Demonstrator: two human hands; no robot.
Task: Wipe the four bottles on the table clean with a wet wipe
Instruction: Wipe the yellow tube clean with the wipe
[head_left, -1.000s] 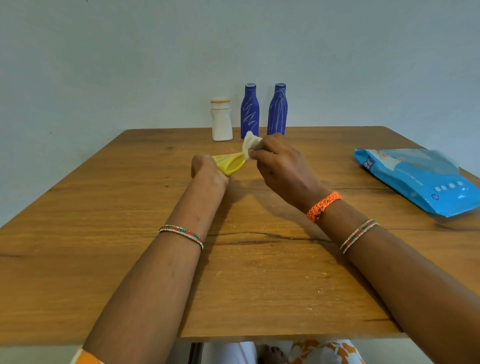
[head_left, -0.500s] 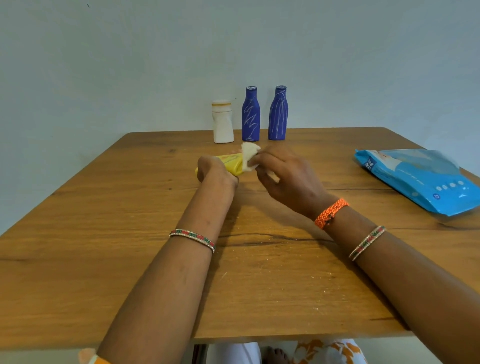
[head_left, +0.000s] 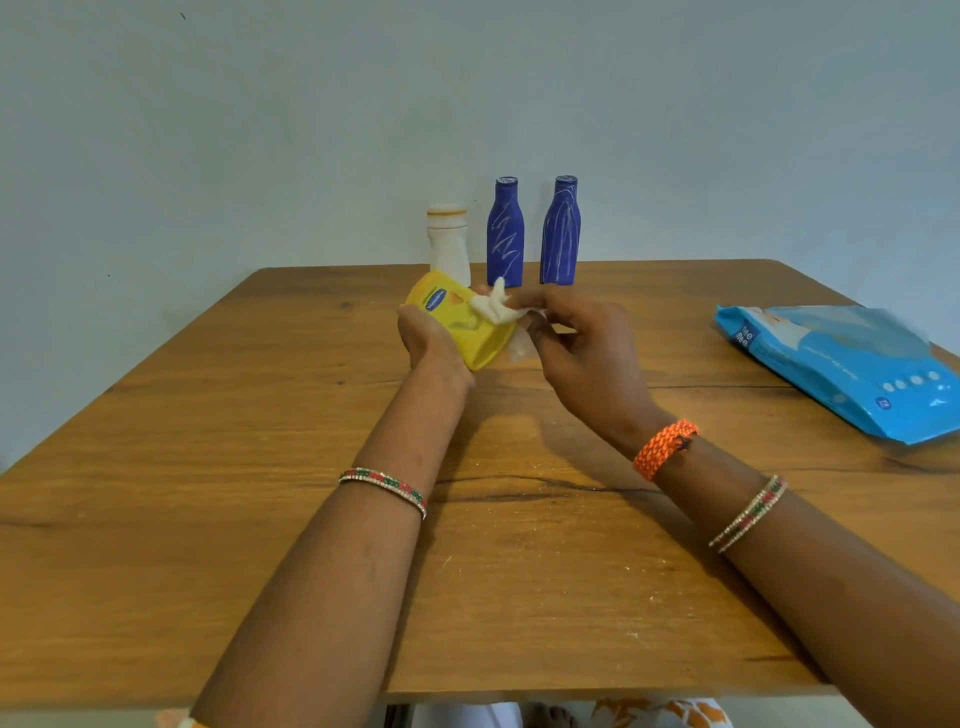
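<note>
Left hand (head_left: 431, 338) grips yellow bottle (head_left: 462, 325); right hand (head_left: 587, 353) pinches wipe (head_left: 496, 306).

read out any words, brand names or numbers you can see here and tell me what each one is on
"22": in a small round badge on the blue wipe pack.
White brand lettering at the pack's near left corner: too blurred to read for certain.
Blue oval logo on the yellow bottle: too small to read.
White bottle and two blue bottles: only scribbled lines, no readable text.

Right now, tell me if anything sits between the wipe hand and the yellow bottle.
Nothing visible does. The right hand pinches the wet wipe directly against the yellow bottle, which the left hand grips above the table.
</note>
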